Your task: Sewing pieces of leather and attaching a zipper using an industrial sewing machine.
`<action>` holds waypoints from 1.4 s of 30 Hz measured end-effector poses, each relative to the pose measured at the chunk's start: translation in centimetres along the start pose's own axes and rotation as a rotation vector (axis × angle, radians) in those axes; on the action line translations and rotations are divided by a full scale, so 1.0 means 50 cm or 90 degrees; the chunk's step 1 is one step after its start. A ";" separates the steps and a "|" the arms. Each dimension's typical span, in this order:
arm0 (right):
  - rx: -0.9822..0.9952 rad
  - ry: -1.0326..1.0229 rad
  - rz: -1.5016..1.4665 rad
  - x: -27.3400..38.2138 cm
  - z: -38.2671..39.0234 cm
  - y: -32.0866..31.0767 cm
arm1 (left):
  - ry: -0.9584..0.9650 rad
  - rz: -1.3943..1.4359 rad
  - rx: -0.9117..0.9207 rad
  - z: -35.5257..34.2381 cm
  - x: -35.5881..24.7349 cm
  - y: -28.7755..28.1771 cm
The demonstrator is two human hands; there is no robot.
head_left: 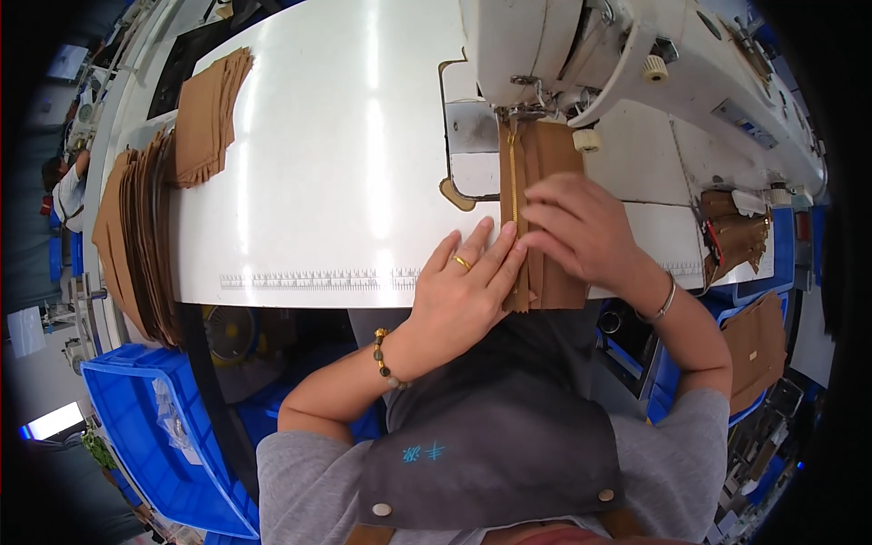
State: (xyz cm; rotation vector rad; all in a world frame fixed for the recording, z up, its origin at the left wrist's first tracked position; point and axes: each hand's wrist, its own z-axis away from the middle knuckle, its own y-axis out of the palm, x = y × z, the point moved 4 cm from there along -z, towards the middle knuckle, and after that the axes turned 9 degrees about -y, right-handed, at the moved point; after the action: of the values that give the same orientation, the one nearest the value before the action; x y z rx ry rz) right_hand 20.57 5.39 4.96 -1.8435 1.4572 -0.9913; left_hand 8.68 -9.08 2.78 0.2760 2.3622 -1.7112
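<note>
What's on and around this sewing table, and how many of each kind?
Sewing machine: 1
Brown fabric piece with a gold zipper, pressed flat by the left hand and right hand: 1
Stacks of brown fabric pieces, one on the table and one at its left edge: 2
Blue bin: 1
Total: 5

1. I see through one camera, worn on the person's head.
2. It looks straight down at the white table from close above.
3. The picture bends at its edges, and the sewing machine sits at the top.
4. The forearms come in from below.
</note>
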 end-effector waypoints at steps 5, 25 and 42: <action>0.084 0.068 0.065 -0.066 -0.005 0.047 | -0.013 0.014 -0.009 0.001 -0.006 0.003; 0.169 0.098 0.062 -0.075 0.009 0.053 | -0.212 -0.287 -0.283 0.153 0.384 -0.243; 0.201 0.096 0.088 -0.079 0.003 0.043 | -0.880 -0.434 0.069 0.429 0.858 -0.570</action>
State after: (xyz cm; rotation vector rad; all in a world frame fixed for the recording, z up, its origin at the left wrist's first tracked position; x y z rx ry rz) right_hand 19.06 8.71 2.36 -1.4518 1.3992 -1.2336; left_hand -38.96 -37.05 10.31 -1.3636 1.2902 -1.3865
